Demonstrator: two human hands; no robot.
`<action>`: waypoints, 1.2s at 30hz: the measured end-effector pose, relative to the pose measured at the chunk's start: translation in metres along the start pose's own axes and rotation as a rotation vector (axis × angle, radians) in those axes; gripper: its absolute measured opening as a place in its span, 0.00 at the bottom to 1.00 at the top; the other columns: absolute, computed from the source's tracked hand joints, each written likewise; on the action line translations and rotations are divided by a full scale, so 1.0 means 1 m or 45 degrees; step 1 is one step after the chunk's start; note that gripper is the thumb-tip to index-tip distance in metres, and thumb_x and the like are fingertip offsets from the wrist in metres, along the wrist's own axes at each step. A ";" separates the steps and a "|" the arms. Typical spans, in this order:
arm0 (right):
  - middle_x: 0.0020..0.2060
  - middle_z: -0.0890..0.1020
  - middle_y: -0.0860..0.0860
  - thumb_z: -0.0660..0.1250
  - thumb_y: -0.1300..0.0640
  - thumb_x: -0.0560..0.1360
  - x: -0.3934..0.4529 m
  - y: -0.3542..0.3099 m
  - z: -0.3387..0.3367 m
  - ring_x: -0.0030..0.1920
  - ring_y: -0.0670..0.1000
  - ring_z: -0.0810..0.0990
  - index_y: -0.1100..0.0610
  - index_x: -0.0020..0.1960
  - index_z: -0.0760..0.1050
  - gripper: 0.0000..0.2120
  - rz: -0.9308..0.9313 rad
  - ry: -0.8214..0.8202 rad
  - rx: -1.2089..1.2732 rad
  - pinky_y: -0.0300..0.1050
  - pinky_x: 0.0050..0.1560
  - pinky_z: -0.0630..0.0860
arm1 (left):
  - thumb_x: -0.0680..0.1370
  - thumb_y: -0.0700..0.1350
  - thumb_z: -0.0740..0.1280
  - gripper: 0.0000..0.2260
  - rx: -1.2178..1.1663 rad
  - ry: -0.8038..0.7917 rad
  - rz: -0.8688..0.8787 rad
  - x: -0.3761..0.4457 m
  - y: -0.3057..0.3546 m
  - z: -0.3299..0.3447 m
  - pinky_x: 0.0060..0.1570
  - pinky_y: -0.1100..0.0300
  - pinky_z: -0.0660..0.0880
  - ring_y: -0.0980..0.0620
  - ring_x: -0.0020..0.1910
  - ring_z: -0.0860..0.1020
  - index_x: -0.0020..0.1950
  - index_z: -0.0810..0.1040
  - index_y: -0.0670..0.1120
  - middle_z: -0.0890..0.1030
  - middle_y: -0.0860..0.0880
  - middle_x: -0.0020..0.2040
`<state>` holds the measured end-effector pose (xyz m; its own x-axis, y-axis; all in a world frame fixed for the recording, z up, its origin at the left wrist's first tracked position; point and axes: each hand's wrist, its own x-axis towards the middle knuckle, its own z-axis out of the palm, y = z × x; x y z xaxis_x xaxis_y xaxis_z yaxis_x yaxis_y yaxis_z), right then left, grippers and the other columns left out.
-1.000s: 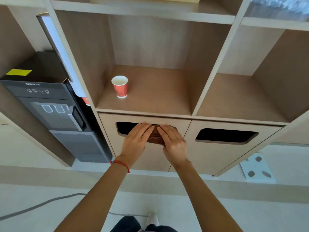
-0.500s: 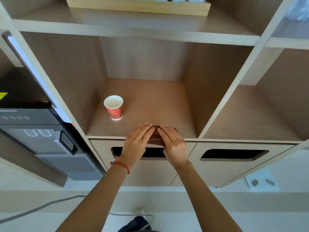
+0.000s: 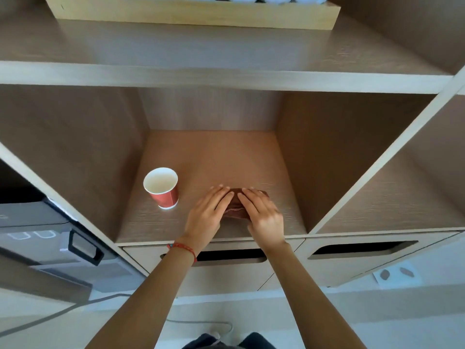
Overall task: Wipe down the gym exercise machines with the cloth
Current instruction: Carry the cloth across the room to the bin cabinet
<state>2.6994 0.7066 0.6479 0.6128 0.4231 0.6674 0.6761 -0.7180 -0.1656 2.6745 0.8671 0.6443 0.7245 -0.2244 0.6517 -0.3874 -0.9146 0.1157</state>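
A folded brown cloth (image 3: pixel 235 209) lies on the wooden floor of the middle shelf compartment (image 3: pixel 211 159), near its front edge. My left hand (image 3: pixel 207 217) rests flat on the cloth's left side, fingers straight. My right hand (image 3: pixel 261 215) lies flat on its right side, fingers straight too. Both hands cover most of the cloth; only a strip between them and a far corner show. No gym machine is in view.
A red paper cup (image 3: pixel 162 188) stands upright just left of my left hand. A dark water dispenser (image 3: pixel 50 238) sits at the left. Below the shelf are two drawer fronts with handle slots (image 3: pixel 362 248). A wooden tray (image 3: pixel 193 13) rests on the upper shelf. A cable (image 3: pixel 50 313) runs across the floor.
Both hands have carried the cloth up from in front of the drawer slot onto the shelf floor beside the cup. The view has tilted up and closer to the shelf.
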 end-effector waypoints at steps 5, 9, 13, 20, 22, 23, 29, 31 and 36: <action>0.51 0.84 0.54 0.57 0.71 0.67 0.010 0.012 0.015 0.53 0.56 0.83 0.60 0.52 0.83 0.21 -0.027 -0.026 0.027 0.48 0.51 0.81 | 0.70 0.30 0.53 0.21 0.026 -0.044 -0.035 0.005 -0.010 0.013 0.61 0.50 0.73 0.43 0.56 0.79 0.56 0.80 0.37 0.81 0.41 0.55; 0.51 0.84 0.54 0.55 0.71 0.66 0.011 0.020 0.025 0.52 0.56 0.83 0.60 0.52 0.83 0.23 -0.053 -0.088 0.047 0.48 0.50 0.81 | 0.70 0.31 0.54 0.20 0.028 -0.043 -0.061 0.004 -0.013 0.020 0.59 0.51 0.74 0.43 0.55 0.79 0.54 0.81 0.37 0.81 0.41 0.54; 0.52 0.84 0.54 0.53 0.70 0.64 0.011 0.027 0.034 0.53 0.56 0.83 0.60 0.53 0.83 0.25 -0.059 -0.157 0.061 0.49 0.49 0.82 | 0.68 0.30 0.56 0.20 0.045 -0.065 -0.064 0.003 -0.020 0.029 0.59 0.51 0.74 0.44 0.56 0.78 0.55 0.81 0.38 0.81 0.42 0.55; 0.51 0.85 0.54 0.53 0.69 0.63 0.011 0.037 0.047 0.53 0.56 0.83 0.60 0.51 0.83 0.25 -0.078 -0.201 0.073 0.53 0.49 0.82 | 0.56 0.24 0.73 0.28 -0.037 -0.259 -0.144 0.005 -0.026 0.038 0.52 0.45 0.78 0.42 0.54 0.80 0.55 0.80 0.38 0.81 0.41 0.56; 0.51 0.84 0.54 0.58 0.72 0.61 0.013 0.040 0.050 0.53 0.56 0.83 0.61 0.52 0.83 0.24 -0.057 -0.220 0.087 0.54 0.51 0.81 | 0.55 0.24 0.73 0.28 -0.043 -0.312 -0.171 0.009 -0.029 0.040 0.51 0.43 0.78 0.42 0.54 0.80 0.54 0.81 0.38 0.81 0.41 0.56; 0.52 0.84 0.55 0.62 0.74 0.58 0.015 0.041 0.051 0.54 0.57 0.83 0.61 0.52 0.83 0.26 -0.040 -0.237 0.104 0.54 0.52 0.81 | 0.55 0.24 0.73 0.29 -0.051 -0.332 -0.186 0.011 -0.030 0.040 0.52 0.43 0.77 0.42 0.54 0.81 0.54 0.81 0.38 0.81 0.41 0.56; 0.53 0.84 0.55 0.66 0.76 0.53 0.023 0.047 0.058 0.56 0.57 0.82 0.61 0.54 0.82 0.30 0.014 -0.314 0.155 0.54 0.58 0.77 | 0.53 0.25 0.73 0.31 -0.075 -0.380 -0.263 0.017 -0.035 0.044 0.58 0.45 0.70 0.42 0.55 0.80 0.55 0.80 0.37 0.81 0.41 0.56; 0.54 0.84 0.55 0.70 0.77 0.51 0.024 0.048 0.058 0.56 0.57 0.82 0.62 0.54 0.82 0.32 0.029 -0.341 0.163 0.54 0.59 0.76 | 0.54 0.25 0.74 0.31 -0.079 -0.391 -0.275 0.017 -0.036 0.045 0.60 0.45 0.67 0.42 0.56 0.80 0.56 0.80 0.37 0.80 0.41 0.57; 0.55 0.83 0.56 0.74 0.76 0.52 0.021 0.047 0.058 0.58 0.57 0.81 0.62 0.56 0.81 0.32 0.052 -0.383 0.168 0.53 0.62 0.71 | 0.57 0.27 0.74 0.31 -0.085 -0.459 -0.261 0.011 -0.036 0.045 0.63 0.43 0.64 0.42 0.61 0.76 0.61 0.77 0.37 0.77 0.41 0.62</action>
<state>2.7677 0.7138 0.6123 0.7207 0.5539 0.4169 0.6834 -0.6685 -0.2934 2.7226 0.8824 0.6135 0.9389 -0.1542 0.3077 -0.2421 -0.9313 0.2721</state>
